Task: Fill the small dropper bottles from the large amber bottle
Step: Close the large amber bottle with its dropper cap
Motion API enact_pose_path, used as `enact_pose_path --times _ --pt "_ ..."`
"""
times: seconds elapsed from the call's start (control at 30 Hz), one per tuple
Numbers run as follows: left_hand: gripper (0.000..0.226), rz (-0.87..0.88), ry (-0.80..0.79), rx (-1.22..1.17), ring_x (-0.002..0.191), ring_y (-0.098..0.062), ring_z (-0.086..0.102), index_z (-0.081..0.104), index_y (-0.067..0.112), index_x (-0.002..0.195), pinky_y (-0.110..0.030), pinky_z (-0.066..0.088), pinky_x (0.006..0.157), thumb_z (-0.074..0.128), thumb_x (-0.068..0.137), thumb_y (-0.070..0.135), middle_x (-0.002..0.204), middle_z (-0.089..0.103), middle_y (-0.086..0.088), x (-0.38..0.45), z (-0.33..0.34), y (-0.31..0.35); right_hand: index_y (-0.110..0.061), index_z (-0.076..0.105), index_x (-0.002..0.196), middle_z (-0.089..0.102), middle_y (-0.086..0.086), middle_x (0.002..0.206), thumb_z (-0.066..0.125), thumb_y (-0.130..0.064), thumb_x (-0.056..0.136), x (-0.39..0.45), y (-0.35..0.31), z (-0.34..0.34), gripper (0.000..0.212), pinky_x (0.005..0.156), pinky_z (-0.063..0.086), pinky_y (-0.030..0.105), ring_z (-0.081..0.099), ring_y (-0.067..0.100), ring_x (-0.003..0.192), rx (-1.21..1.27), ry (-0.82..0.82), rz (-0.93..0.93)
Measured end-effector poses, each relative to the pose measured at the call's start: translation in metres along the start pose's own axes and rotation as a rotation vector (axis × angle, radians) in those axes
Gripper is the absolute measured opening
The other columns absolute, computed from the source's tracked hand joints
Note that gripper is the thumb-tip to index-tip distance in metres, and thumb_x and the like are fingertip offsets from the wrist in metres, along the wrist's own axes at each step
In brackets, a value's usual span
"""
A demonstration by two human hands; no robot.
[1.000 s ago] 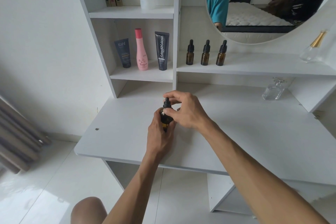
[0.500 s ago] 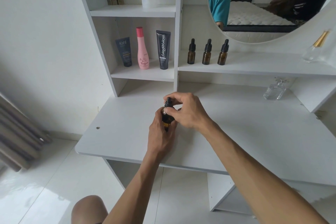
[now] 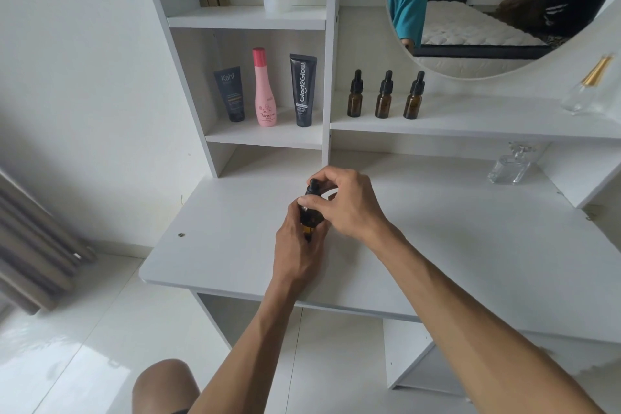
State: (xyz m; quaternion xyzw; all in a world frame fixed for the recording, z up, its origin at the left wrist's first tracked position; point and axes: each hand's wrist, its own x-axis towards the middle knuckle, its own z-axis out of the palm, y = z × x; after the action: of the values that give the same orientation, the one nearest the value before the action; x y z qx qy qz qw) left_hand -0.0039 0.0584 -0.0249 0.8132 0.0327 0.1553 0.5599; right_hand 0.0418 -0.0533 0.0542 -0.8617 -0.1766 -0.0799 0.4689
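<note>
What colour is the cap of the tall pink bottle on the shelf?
The cap is a deeper pink-red than the pale pink bottle; the head view shows it.

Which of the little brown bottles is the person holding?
The amber bottle over the desk: left hand grips its body, right hand pinches its black cap. The three dropper bottles stand untouched on the shelf.

Amber bottle [image 3: 309, 216] with black dropper cap: upright, frame centre, held above desk. Three small amber dropper bottles [image 3: 384, 95]: capped, upright, in a row, upper centre-right shelf.
</note>
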Motion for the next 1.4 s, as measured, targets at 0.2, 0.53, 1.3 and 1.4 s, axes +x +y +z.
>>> enact_pose_path --times 0.2,0.53,1.3,1.4 --pt "0.022 0.012 0.002 -0.007 0.075 0.001 0.063 0.052 0.027 0.113 -0.010 0.044 0.063 0.064 0.096 0.017 0.091 0.068 0.011 -0.001 -0.001 0.001 -0.018 0.070 0.086 0.072 -0.011 0.081 0.089 -0.033 0.071 0.000 0.002 0.002 0.029 0.067 0.048 0.010 0.067 0.001 0.080 0.006 0.018 -0.012" --pt "0.041 -0.012 0.013 0.056 0.091 -0.017 0.066 0.047 0.031 0.131 -0.022 0.046 0.072 0.067 0.095 0.033 0.110 0.067 0.008 0.002 0.002 -0.006 -0.015 0.063 0.130 0.062 0.000 0.136 0.054 -0.042 0.099 -0.034 0.071 -0.038 0.042 0.102 0.045 0.031 0.058 0.018 0.124 -0.259 0.169 0.149" --pt "0.044 -0.052 0.064 0.043 0.100 -0.018 0.066 0.060 0.019 0.124 -0.042 0.055 0.092 0.079 0.086 0.030 0.103 0.067 0.007 0.015 0.019 0.013 -0.027 -0.001 0.159 -0.010 -0.007 0.167 0.009 -0.056 0.102 -0.066 0.119 -0.060 0.065 0.122 -0.002 0.057 -0.012 0.017 0.154 -0.766 -0.214 0.420" --pt "0.043 -0.047 0.048 0.031 0.097 -0.020 0.067 0.060 0.017 0.123 -0.042 0.057 0.090 0.079 0.086 0.031 0.103 0.069 0.002 0.030 0.035 0.025 -0.027 0.001 0.159 -0.008 -0.007 0.167 0.010 -0.056 0.101 -0.065 0.119 -0.060 0.065 0.122 -0.001 0.057 -0.011 0.017 0.154 -0.760 -0.197 0.415"
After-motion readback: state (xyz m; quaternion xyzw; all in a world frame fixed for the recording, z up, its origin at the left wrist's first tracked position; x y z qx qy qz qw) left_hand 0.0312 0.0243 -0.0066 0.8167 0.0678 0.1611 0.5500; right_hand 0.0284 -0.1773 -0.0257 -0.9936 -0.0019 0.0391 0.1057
